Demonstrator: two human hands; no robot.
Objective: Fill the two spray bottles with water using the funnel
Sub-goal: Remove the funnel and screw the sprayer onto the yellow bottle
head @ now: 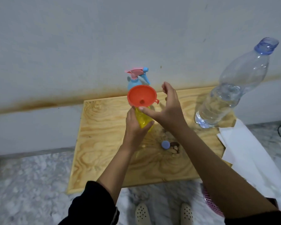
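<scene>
An orange funnel sits in the neck of a yellow spray bottle that stands on the wooden board. My left hand grips the yellow bottle's body. My right hand hovers just right of the funnel with fingers relaxed, its thumb touching the bottle under the funnel. Behind the funnel stands a blue spray bottle with a pink and blue trigger head screwed on. A large clear water bottle, uncapped and part full, stands at the board's right.
A blue cap lies on the board next to a dark stain. White paper lies off the board's right edge. A wall runs close behind the board. My feet in pale shoes stand on the marbled floor.
</scene>
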